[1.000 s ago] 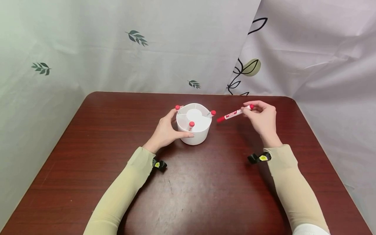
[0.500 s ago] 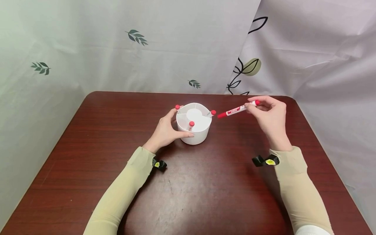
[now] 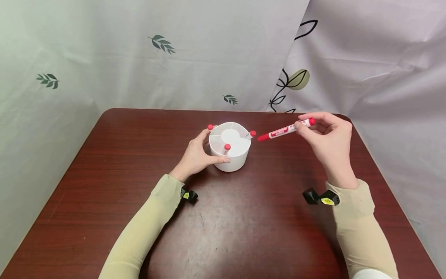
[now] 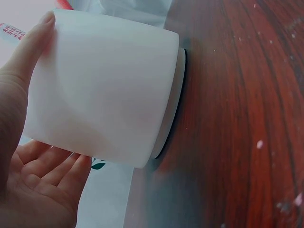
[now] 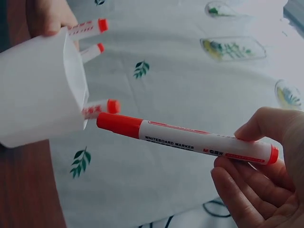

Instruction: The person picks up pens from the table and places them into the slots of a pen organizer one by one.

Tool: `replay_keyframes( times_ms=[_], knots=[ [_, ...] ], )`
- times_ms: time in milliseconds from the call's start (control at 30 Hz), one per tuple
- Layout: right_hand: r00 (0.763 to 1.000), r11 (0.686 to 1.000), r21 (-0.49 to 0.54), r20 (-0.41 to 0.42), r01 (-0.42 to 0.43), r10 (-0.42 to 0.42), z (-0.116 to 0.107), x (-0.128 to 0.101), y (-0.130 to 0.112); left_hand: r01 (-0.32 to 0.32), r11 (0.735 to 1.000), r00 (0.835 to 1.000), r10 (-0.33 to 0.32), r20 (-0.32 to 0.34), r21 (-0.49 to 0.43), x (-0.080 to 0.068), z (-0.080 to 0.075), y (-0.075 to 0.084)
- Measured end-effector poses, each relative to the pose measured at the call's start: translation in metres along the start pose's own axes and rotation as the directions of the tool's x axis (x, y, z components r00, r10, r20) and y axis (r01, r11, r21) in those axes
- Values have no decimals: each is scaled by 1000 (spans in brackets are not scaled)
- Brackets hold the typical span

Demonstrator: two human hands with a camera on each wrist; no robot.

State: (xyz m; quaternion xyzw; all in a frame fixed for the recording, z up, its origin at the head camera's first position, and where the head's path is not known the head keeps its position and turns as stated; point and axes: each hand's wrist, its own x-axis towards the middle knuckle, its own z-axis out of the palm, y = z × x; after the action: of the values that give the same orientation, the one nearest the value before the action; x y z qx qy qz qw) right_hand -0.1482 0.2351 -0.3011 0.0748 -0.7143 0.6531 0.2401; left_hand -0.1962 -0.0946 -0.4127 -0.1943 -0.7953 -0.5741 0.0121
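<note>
A white round pen holder (image 3: 235,163) with divided compartments stands upright on the table. My left hand (image 3: 196,157) holds its left side, the thumb across the front and the other fingers partly hidden behind. Three red-ended markers stick up from it: one at the back left (image 3: 210,127), one at the front (image 3: 227,148), one at the right (image 3: 252,134). To the right, my right hand (image 3: 331,141) pinches a red-and-white whiteboard marker (image 3: 281,131) near one end. That marker is in the air, nearly level, its red cap (image 5: 118,124) pointing at the holder.
The dark red-brown wooden table (image 3: 244,232) extends around both hands. Pale curtains (image 3: 195,58) with leaf prints hang behind its back edge. Black straps with small devices sit at the left wrist (image 3: 189,195) and the right wrist (image 3: 321,197).
My right hand has moved right and slightly toward me, still pinching the whiteboard marker, whose cap stays near the pen holder's right side. The left hand and the holder have not visibly moved.
</note>
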Motion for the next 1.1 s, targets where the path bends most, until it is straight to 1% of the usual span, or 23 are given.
replay_keyframes(
  times_ms=[233,333,433,633,867,1100],
  knots=[
    [999,1000,12,23,29,-30,9,-6,-22,-10,1000,1000,10,-1,22,4,-2,2],
    [998,999,5,43,49,-49,14,-8,-25,-9,1000,1000,9,1,25,4,-2,1],
    [996,998,-30,72,63,-61,18,-11,-24,-1,1000,1000,1,0,11,3,-1,0],
    [990,989,-138,136,59,-40,26,-19,-19,2,1000,1000,-2,2,-2,0,-1,0],
    [981,986,-153,190,64,-34,36,-22,-8,4,1000,1000,-4,3,-2,0,0,0],
    [973,986,-166,233,34,5,50,-26,-4,-3,1000,1000,3,4,11,-1,-1,1]
  ],
)
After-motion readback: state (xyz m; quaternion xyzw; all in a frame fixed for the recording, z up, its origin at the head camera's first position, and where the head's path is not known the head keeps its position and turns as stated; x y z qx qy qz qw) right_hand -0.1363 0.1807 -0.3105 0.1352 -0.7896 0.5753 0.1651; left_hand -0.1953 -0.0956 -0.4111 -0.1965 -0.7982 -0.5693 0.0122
